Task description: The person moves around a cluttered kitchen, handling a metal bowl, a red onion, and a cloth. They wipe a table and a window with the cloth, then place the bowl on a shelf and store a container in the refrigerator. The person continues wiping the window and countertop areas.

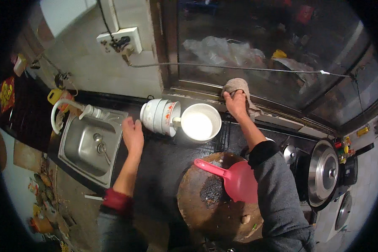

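Observation:
My right hand (pixel 237 102) grips a bunched beige cloth (pixel 236 85) at the window ledge, behind a white mug (pixel 201 122) with its handle towards the bowls. Nested white bowls (pixel 157 116) with a red pattern lie on their side, left of the mug. My left hand (pixel 133 134) is held near the sink's right rim with its fingers bent, and nothing shows in it. Nearer to me, a pink plastic scoop (pixel 241 182) lies on a round wooden chopping block (pixel 193 204), partly hidden by my right sleeve. Dark crumbs lie beside the scoop.
A steel sink (pixel 82 151) with a white faucet (pixel 61 104) is at the left. A lidded wok (pixel 323 173) and a small lid (pixel 289 154) stand at the right. A cable (pixel 223 66) runs from the wall socket (pixel 121 41) across the window.

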Action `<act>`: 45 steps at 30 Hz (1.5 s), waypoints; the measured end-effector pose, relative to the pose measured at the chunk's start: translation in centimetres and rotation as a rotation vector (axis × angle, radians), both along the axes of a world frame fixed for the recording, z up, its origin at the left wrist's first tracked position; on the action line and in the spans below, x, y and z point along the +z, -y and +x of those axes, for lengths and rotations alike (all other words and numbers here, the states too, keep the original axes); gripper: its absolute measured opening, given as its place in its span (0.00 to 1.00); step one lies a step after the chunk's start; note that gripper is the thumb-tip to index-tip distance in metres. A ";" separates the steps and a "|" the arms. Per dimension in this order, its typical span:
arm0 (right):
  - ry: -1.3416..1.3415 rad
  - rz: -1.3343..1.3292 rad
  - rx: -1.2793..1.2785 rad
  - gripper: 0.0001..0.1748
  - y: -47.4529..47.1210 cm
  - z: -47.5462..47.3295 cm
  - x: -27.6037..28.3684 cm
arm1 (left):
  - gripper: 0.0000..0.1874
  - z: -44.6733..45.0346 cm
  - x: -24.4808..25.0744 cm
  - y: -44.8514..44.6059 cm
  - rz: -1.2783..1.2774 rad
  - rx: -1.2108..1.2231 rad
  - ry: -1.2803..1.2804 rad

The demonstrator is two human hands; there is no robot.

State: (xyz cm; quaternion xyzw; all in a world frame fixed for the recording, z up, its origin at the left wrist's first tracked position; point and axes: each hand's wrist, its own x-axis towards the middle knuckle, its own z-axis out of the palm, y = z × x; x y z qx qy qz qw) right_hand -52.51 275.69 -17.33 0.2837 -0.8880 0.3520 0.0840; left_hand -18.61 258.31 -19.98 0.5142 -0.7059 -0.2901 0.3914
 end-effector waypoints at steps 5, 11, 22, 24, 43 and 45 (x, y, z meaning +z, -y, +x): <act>0.027 0.059 0.081 0.32 -1.2 -1.5 -0.3 | 0.23 -1.3 -4.4 4.5 0.195 -0.164 -0.023; -0.067 -0.282 0.178 0.26 -2.3 -1.4 -3.3 | 0.17 -1.3 -5.9 4.7 0.263 -0.069 -0.140; 0.162 -0.461 0.116 0.23 -2.6 -2.2 -4.1 | 0.17 0.5 -4.0 3.0 0.482 -0.113 -0.330; 0.124 -0.432 -0.097 0.23 -2.3 -3.1 -3.3 | 0.18 0.7 -4.1 2.7 0.421 -0.134 -0.306; -0.356 0.513 0.477 0.13 8.2 4.9 1.3 | 0.19 1.6 -6.0 4.0 0.394 -0.197 -0.254; -0.444 0.516 0.446 0.12 3.8 1.9 1.2 | 0.18 1.7 -6.4 4.6 0.322 -0.237 -0.173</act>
